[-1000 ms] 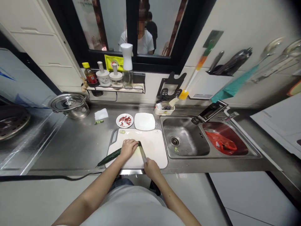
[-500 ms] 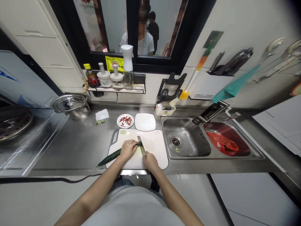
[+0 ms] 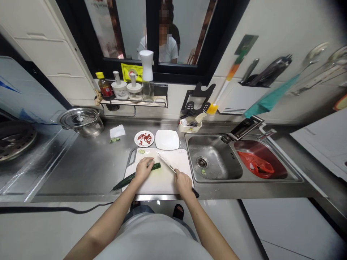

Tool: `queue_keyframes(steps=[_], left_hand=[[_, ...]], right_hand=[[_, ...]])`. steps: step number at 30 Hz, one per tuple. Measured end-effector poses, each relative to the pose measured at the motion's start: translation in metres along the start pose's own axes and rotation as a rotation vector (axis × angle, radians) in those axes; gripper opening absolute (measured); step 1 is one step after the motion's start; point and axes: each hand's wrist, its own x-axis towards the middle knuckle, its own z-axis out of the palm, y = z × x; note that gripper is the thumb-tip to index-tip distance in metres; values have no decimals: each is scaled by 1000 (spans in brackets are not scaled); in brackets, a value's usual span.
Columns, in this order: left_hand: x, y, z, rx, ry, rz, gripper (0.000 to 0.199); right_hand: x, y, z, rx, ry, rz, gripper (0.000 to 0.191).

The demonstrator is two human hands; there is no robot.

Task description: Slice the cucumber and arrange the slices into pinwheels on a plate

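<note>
A long dark green cucumber (image 3: 127, 181) lies slantwise across the white cutting board (image 3: 168, 184), its thin end past the board's left edge. My left hand (image 3: 143, 169) is closed over it near its cut end. My right hand (image 3: 183, 184) grips the black-handled kitchen knife (image 3: 166, 163) at the right of the board. The blade points up and left, apart from the cucumber. Pale cucumber slices (image 3: 141, 151) lie at the board's upper left. Behind the board stand a white plate of chopped red pieces (image 3: 144, 139) and a bare white square plate (image 3: 167, 139).
The double sink (image 3: 215, 159) adjoins the board on the right, with a red plastic bag (image 3: 256, 166) in its far basin. A lidded steel pot (image 3: 90, 126) and white paper (image 3: 117, 131) with green scraps are at left. Seasoning jars (image 3: 135, 91) line a wall shelf.
The knife has moved right, away from the cucumber's end, and its blade has turned to point up-left. My left hand has shifted slightly left, uncovering more of the cut end.
</note>
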Motion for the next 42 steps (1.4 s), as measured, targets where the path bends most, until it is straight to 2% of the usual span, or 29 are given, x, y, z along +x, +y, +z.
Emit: queue_keyframes(steps=[5,7,9,13,16,24,30,34,37,39,42], left_hand=[[10,7,-8,-119,92,-102,30],[14,14,-14,-131,91,-96,31],[17,24,-19,-90,36,-31,30],[18,47,-23,51,-188,168,28],[17,61,-20,128,-307,252,28],[14,74,-15,165,-437,236,20],[15,77,-14,118,-486,174,13],[14,80,-15,58,-441,110,7],[15,77,-14,-70,-355,13,6],[17,70,-11,-167,-249,-78,8],[25,55,-8,-301,-30,-200,8]], right_hand=[[-4,5,4,-49,107,-45,44],[-6,6,6,-66,142,-67,48],[-7,7,6,-86,159,-87,49],[-10,5,6,-115,183,-143,47],[-12,3,7,-111,204,-188,48],[-14,4,19,-122,257,-251,44],[-13,11,34,-152,390,-300,41],[-12,14,44,-163,468,-313,39],[-12,18,50,-158,481,-302,40],[-14,21,54,-152,472,-289,40],[-16,28,57,-133,455,-266,40]])
